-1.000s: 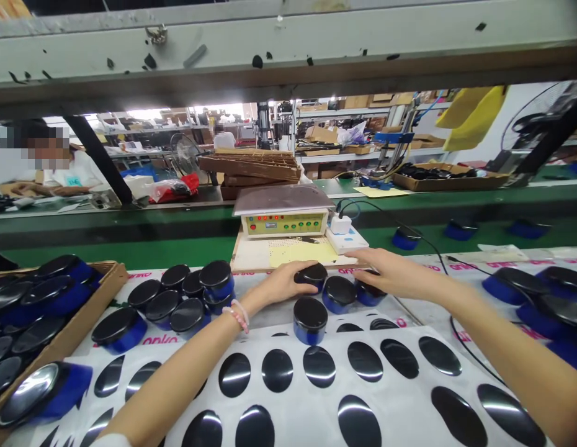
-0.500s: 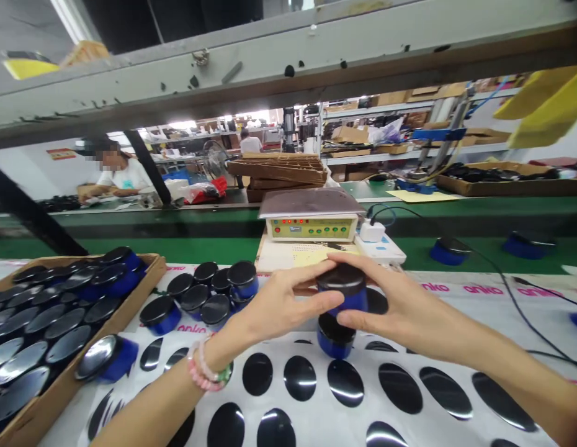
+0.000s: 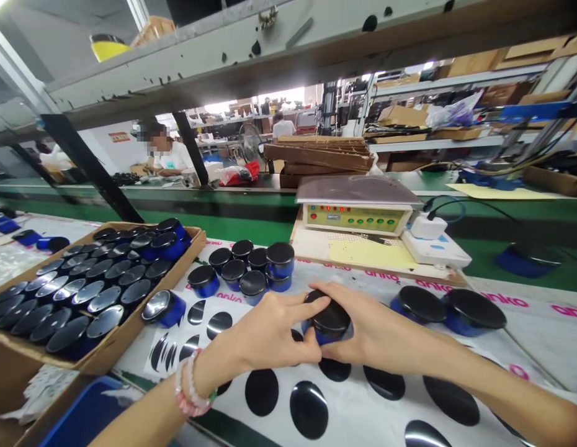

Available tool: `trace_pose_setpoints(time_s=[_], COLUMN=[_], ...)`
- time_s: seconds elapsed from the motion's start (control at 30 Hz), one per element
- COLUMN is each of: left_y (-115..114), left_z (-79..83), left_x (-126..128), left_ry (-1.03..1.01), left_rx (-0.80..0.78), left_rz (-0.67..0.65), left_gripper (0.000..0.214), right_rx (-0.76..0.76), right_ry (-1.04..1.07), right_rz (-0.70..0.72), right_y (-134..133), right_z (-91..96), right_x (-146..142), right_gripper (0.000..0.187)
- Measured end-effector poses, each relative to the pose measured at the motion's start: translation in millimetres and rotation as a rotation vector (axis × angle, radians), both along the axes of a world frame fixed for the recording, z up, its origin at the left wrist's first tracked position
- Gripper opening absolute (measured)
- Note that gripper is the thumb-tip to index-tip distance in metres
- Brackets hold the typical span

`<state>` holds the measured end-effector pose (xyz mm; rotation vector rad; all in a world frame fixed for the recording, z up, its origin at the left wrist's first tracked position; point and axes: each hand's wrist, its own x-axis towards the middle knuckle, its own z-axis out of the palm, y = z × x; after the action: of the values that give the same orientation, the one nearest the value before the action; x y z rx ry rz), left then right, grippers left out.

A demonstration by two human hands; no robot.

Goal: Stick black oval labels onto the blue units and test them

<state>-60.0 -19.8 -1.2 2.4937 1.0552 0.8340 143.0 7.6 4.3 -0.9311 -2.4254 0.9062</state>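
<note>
Over a white sheet with pink lettering, the left hand (image 3: 265,332) and right hand (image 3: 376,335) firmly grasp a squat blue cylinder (image 3: 328,323) with a glossy black top, its body mostly hidden by the fingers. The left fingers (image 3: 311,300) curve across its top, while the right hand cups the opposite side. It sits among smooth, shiny black ovals (image 3: 308,410) printed or stuck on the sheet (image 3: 540,347); whether it touches them is hidden. A pink beaded bracelet (image 3: 190,385) circles the left wrist. Nearby, more cylinders (image 3: 251,267) stand clustered with their dark tops up, and two others (image 3: 469,313) lie tilted to the right. At left, a cardboard tray (image 3: 125,329) holds rows of mirror-faced discs (image 3: 102,292). Beyond stands a beige control box (image 3: 356,218) with red lights and green buttons.
</note>
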Motion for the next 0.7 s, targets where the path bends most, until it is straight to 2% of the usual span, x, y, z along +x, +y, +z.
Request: trace_pose_setpoints(time_s=[0.13,0.23,0.3,0.37,0.43,0.47,0.57,0.63,0.7], left_y=[-9.6,-24.2,-37.1,-49.7,-59.3,-62.5,-64.6,-62.0,-59.0], left_z=[-4.3,-18.8,-34.7,-51.6,-65.4,-70.3,-77.3,-78.0,-78.2], left_x=[-5.6,-5.4,-4.8,-3.8,-1.4,0.3,4.7,5.4,4.5], left_ry=[-0.033,-0.217,-0.451,-0.697,-0.884,-0.934,-0.941,-0.908,-0.896], left_rx=[-0.192,-0.362,-0.462,-0.545,-0.57,-0.56,-0.506,-0.514,-0.549], left_rz=[0.029,0.17,0.367,0.541,0.642,0.672,0.753,0.782,0.787], left_gripper=[0.058,0.062,0.062,0.067,0.066,0.064,0.063,0.065,0.066], right_rx=[-0.003,0.008,0.033,0.024,-0.045,-0.075,-0.091,-0.092,-0.118], right_ry=[-0.033,-0.073,-0.115,-0.154,-0.223,-0.274,-0.397,-0.392,-0.338], right_rz=[-0.04,-0.005,-0.046,-0.146,-0.174,-0.156,-0.144,-0.165,-0.172], right_y=[-4.8,-18.7,-34.9,-54.4,-72.1,-78.7,-85.9,-83.1,-79.1], right_z=[-15.4,-16.1,-14.8,-18.1,-27.8,-34.1,-50.5,-54.7,-53.9], right_x=[-1.0,9.4,16.2,15.5,4.0,-4.7,-30.8,-39.4,-39.7], right_gripper=[0.083,0.089,0.079,0.058,0.038,0.036,0.045,0.049,0.044])
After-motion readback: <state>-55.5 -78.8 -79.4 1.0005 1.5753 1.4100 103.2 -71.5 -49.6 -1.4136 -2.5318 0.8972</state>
